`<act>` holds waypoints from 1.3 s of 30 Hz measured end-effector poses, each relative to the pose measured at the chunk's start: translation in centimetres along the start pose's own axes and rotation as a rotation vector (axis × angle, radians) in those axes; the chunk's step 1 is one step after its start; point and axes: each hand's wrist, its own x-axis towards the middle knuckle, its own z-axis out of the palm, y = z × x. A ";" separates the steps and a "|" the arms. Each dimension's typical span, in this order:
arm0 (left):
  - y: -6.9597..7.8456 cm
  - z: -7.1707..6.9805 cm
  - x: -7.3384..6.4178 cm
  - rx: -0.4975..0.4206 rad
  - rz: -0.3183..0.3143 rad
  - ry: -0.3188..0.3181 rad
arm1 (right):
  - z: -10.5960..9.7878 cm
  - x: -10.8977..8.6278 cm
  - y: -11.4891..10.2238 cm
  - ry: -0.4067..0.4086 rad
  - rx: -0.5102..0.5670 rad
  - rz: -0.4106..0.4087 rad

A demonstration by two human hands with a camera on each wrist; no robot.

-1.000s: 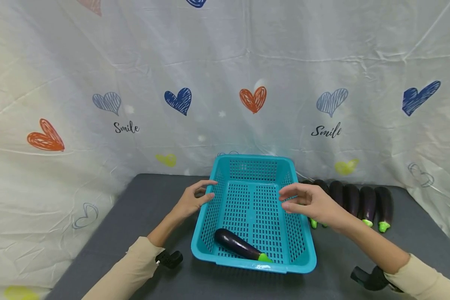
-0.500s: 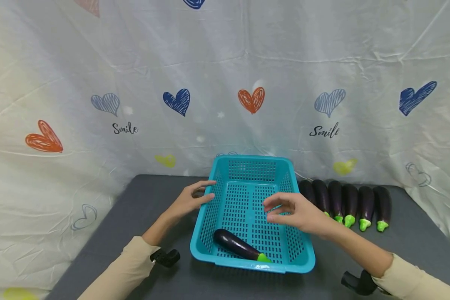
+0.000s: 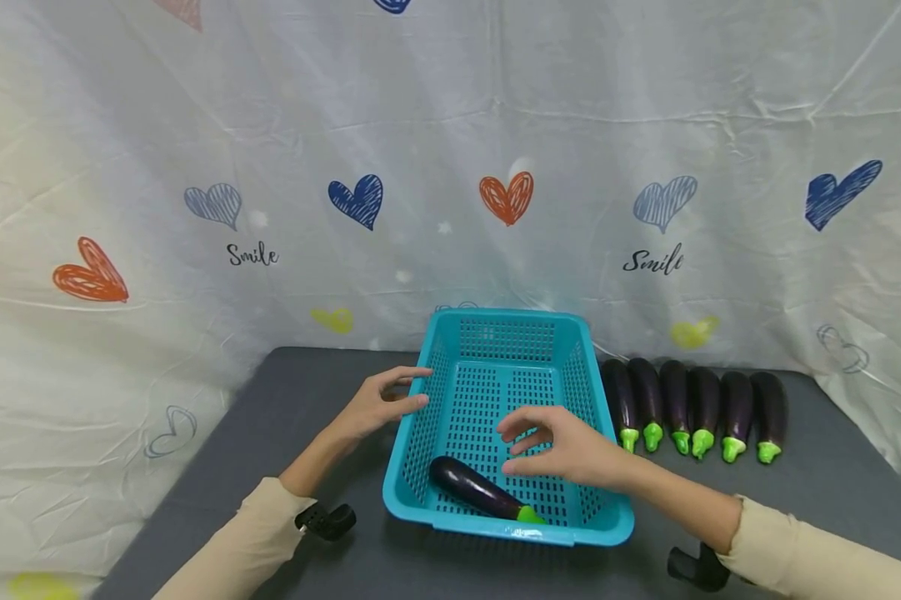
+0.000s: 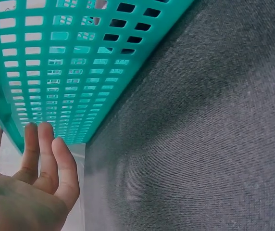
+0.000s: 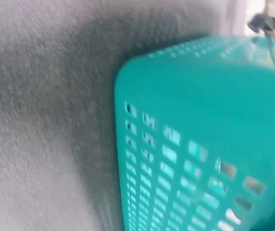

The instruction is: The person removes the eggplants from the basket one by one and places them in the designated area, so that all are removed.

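One eggplant (image 3: 480, 490), dark purple with a green cap, lies slantwise inside the turquoise perforated basket (image 3: 508, 535), along its near wall. Over the basket hovers my right hand (image 3: 566, 450), thumb and fingers apart and loosely bent with nothing between them, just above the eggplant's far side. My left hand (image 3: 378, 407) is at the left rim, its fingertips over the edge; whether they touch it I cannot tell. In the left wrist view several relaxed fingers (image 4: 66, 173) point up beside the basket's outer wall. The right wrist view catches the basket's corner (image 5: 176, 96) but not the hand.
Several more eggplants (image 3: 703, 404) lie side by side right of the basket, green caps toward me. Dark grey cloth (image 3: 728, 508) covers the table. Behind it hangs a pale curtain (image 3: 435, 117) printed with hearts. A small dark camera sits at each wrist.
My right hand has travelled left and nearer to me, from the basket's right rim to above its inside, uncovering the eggplant row. The left hand stays nearly still; the basket has not moved.
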 end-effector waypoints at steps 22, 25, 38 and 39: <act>-0.3 0.4 -0.2 0.011 -0.002 0.017 | 3.5 1.7 1.4 0.018 -0.011 0.104; -0.4 0.4 -0.2 0.010 0.005 0.016 | 3.9 2.0 1.5 0.004 -0.010 0.135; -0.3 0.4 -0.2 0.013 0.008 0.010 | 4.3 2.6 2.0 -0.017 -0.032 0.177; -0.3 0.4 -0.1 0.014 0.009 0.010 | 4.3 2.6 2.0 -0.015 -0.027 0.179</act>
